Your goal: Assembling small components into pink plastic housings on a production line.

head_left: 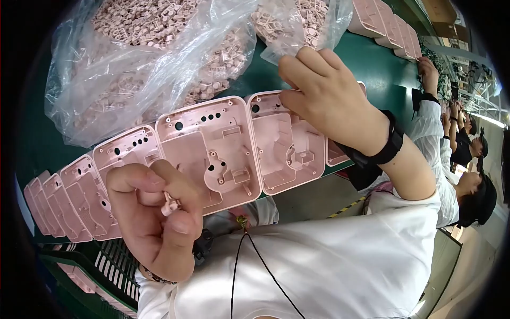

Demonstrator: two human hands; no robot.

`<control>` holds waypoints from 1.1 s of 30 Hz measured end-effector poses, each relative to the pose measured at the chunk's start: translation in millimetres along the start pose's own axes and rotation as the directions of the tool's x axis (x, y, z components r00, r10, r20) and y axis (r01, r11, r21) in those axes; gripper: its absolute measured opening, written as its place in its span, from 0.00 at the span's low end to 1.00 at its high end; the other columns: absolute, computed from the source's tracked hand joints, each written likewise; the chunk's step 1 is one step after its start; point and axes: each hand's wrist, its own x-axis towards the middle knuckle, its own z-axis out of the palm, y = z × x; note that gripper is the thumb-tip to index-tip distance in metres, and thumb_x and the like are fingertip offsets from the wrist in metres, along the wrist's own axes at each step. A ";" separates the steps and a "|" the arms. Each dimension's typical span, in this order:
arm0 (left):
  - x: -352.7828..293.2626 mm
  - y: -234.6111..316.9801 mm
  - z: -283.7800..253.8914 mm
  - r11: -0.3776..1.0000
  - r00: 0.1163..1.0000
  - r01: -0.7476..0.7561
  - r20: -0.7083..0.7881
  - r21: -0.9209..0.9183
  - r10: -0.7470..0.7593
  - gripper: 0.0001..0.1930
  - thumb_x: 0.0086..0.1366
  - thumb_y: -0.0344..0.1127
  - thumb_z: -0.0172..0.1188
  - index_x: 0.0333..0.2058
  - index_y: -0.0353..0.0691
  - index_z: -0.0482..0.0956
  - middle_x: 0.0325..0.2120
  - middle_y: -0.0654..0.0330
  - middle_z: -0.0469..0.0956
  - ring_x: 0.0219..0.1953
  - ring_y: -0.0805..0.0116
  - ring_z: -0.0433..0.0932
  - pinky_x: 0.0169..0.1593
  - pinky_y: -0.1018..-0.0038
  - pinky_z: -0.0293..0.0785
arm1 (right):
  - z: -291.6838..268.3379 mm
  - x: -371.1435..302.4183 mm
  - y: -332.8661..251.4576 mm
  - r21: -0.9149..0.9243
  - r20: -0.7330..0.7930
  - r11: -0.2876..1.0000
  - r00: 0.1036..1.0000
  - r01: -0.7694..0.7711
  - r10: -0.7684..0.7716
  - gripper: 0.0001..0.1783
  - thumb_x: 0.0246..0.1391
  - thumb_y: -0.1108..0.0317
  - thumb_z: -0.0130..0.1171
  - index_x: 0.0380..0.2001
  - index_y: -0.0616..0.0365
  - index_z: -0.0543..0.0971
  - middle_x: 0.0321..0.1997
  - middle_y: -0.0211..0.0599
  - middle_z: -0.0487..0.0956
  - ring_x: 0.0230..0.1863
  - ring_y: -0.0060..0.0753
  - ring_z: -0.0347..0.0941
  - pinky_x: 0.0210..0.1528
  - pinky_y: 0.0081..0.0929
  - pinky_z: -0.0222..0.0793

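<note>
A row of pink plastic housings with open tops runs across the green table. My left hand, its fingers curled, holds a small pink plastic part in front of the row. Over the upper side of another pink housing, to the right of the middle, is my right hand. Its fingers are bent down at that housing's far wall, and the fingertips are partly hidden. Whether a part sits between them cannot be seen. Round holes, posts and ribs show inside the housings.
Clear plastic bags full of small pink parts lie behind the row, with a smaller bag beside them. More pink housings stand at the far right. A green crate is at lower left. Co-workers sit along the right.
</note>
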 end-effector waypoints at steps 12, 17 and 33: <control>-7.0 7.0 -20.6 0.999 0.997 -0.041 0.071 -0.024 0.043 0.24 0.56 0.42 0.62 0.37 0.38 0.56 0.17 0.64 0.65 0.15 0.81 0.60 0.21 0.83 0.57 | -14.4 -3.1 4.3 0.015 0.102 0.998 0.993 -0.053 0.051 0.03 0.31 0.68 0.57 0.15 0.53 0.75 0.45 0.25 0.70 0.46 0.30 0.64 0.47 0.25 0.58; -7.8 -5.3 -21.5 0.996 0.997 -0.069 0.028 0.055 0.068 0.24 0.55 0.44 0.63 0.35 0.37 0.58 0.20 0.64 0.64 0.16 0.82 0.58 0.20 0.84 0.54 | -14.1 -14.4 8.6 0.010 0.148 0.997 0.986 -0.074 0.072 0.02 0.33 0.67 0.58 0.15 0.52 0.77 0.50 0.25 0.69 0.50 0.30 0.63 0.51 0.28 0.57; -27.4 14.3 -41.8 0.947 0.990 -0.101 0.123 0.304 0.066 0.13 0.63 0.32 0.53 0.41 0.28 0.69 0.31 0.58 0.69 0.31 0.77 0.69 0.32 0.84 0.64 | -68.5 24.5 -82.0 0.406 -0.058 0.907 0.988 -0.111 0.146 0.12 0.36 0.73 0.63 0.30 0.57 0.76 0.40 0.33 0.73 0.37 0.33 0.68 0.39 0.29 0.61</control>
